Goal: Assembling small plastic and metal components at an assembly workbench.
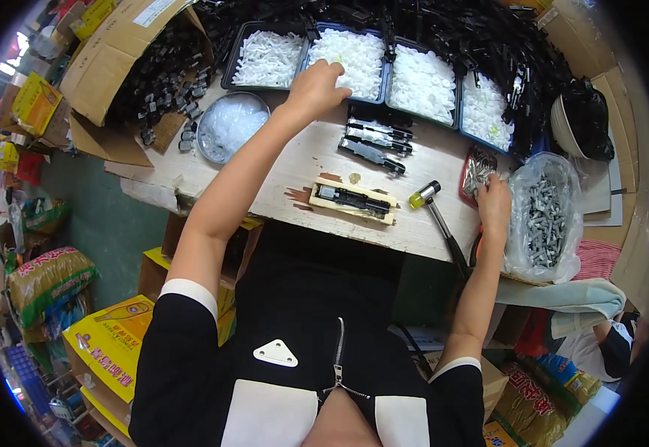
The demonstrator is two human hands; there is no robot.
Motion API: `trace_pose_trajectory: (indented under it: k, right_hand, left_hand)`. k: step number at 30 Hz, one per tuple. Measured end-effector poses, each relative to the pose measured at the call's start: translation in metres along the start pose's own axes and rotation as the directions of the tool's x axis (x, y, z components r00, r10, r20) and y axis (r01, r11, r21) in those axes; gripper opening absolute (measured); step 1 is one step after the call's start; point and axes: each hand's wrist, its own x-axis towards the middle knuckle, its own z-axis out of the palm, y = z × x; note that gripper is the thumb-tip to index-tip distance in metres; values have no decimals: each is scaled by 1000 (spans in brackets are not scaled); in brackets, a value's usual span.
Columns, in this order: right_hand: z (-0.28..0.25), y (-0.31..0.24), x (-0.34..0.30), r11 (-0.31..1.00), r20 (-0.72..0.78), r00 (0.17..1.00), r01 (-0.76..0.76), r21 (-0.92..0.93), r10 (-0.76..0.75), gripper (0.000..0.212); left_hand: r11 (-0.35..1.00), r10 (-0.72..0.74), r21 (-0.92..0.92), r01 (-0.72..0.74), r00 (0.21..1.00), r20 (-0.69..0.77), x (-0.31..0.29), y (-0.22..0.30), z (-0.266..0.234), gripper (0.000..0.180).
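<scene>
My left hand (317, 91) reaches over the near edge of a blue tray (381, 78) of small white plastic pieces (350, 56). Its fingers are bent inward, and anything between them is too small to make out. On the right, my right hand (495, 200) has its fingertips closed at a small red tray (467, 179) of thin metal pins (479, 168); what they pinch is hidden. Between my hands, a black part (354, 198) lies in a cream-coloured holder (321, 203) near the table's front edge. Several dark, long parts (373, 153) lie behind it.
A hammer (437, 216) with a yellow-and-silver head lies right of the holder. A clear bag of metal pieces (542, 223) stands far right. At left are a round metal bowl (201, 134) and a cardboard box (108, 74) of dark parts. Black parts (458, 30) heap behind the trays.
</scene>
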Motion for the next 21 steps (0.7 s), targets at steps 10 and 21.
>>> trace_pose_trajectory:
  k: [10, 21]
  right_hand:
    - [18, -19, 24, 997, -47, 999, 7, -76, -11, 15]
    - [22, -3, 16, 982, -252, 957, 171, 76, -147, 9]
  left_hand:
    - [993, 55, -106, -53, 998, 16, 36, -7, 18, 23]
    - [399, -194, -889, 226, 968, 159, 8, -5, -11, 19]
